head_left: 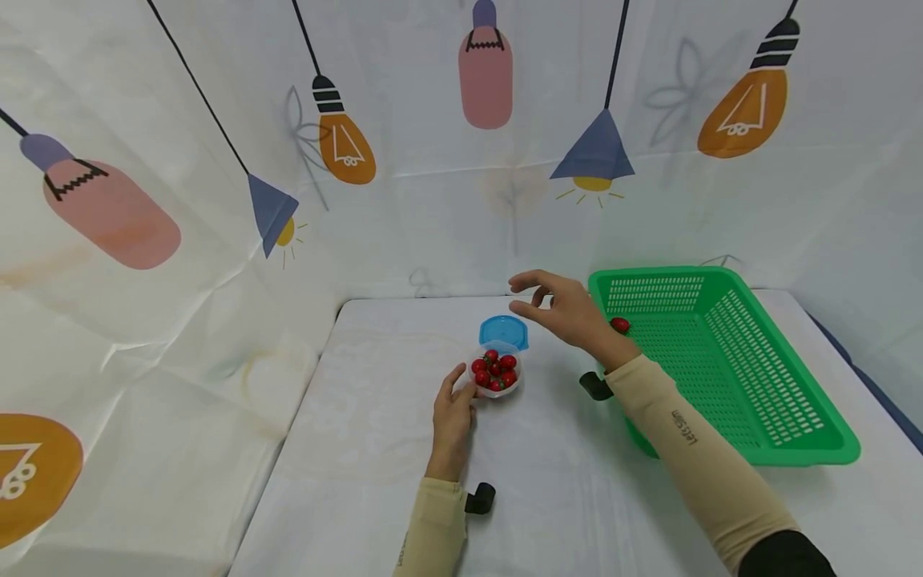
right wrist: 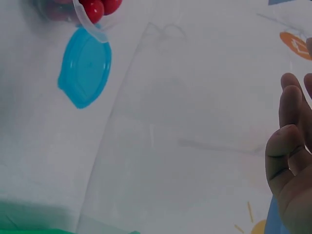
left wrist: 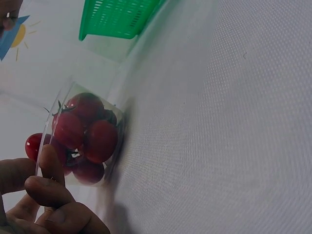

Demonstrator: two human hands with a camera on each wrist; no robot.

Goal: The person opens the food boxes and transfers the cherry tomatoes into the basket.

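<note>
Left arm: forearm in a beige sleeve (head_left: 436,521) enters from the near edge, runs far and a touch right. Left hand (head_left: 453,417) low at the table (head_left: 375,409), at the near left side of a small clear container (head_left: 505,391). Head view: index finger points far, thumb at the container's edge. Left wrist view: fingers (left wrist: 66,217) bent, in contact with rim and wall; whether they pinch the rim, cannot tell.

Right arm: longer reach. Sleeve runs from near right toward far left, passing over the left side of a green basket (head_left: 796,353). Hand turns slightly more to the left at the wrist. Right hand (head_left: 566,311) is raised above the far part of the table, between container and basket, fingers pointing left. Thumb and index gently curved, tips parted, a gap between them; grasp unoccupied. Right wrist view shows the same loose curve, hand at the right border of the view.

Container: upright, left of middle on the table, cherry tomatoes (head_left: 495,369) heaped in it, some with green stems. Blue lid (head_left: 504,331) folded back on the far side, lying flat. One single tomato (head_left: 619,325) at the basket's left side, just beside the right wrist.
</note>
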